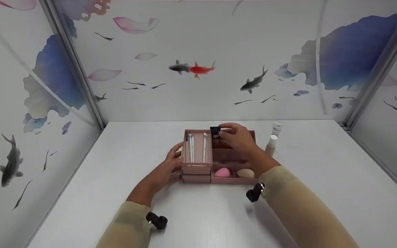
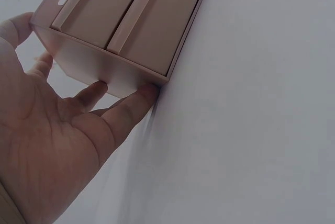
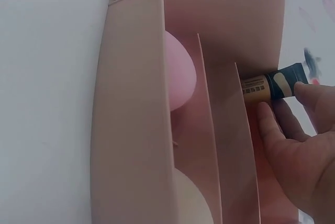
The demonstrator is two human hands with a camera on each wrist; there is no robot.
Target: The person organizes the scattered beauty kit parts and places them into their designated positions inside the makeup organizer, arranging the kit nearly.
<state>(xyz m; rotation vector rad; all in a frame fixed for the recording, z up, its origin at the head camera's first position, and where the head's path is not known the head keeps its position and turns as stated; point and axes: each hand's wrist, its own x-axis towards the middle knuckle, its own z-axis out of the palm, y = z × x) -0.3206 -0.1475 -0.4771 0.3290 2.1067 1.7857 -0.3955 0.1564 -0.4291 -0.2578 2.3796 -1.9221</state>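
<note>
A pink cosmetics organizer [image 1: 196, 168] stands on the table, with drawers on its left side. Against its left wall rest the spread fingertips of my left hand [image 1: 164, 168]; the left wrist view shows them along that wall beside the two drawer fronts [image 2: 157, 22]. My right hand [image 1: 238, 137] pinches a small cosmetic tube [image 3: 256, 88] between thumb and fingers. The tube has a tan body and a dark end, and its lower part sits inside the rear compartment. In front are a pink makeup sponge [image 1: 222, 172] and a beige sponge [image 1: 245, 173].
Slim white-handled brushes [image 1: 204, 148] lie in the organizer's top left tray. Right of the organizer stand a bottle with a white cap [image 1: 273, 139] and a white tube [image 1: 277, 128]. Printed panels [image 1: 198, 100] enclose the white table [image 1: 198, 213] at the back and sides.
</note>
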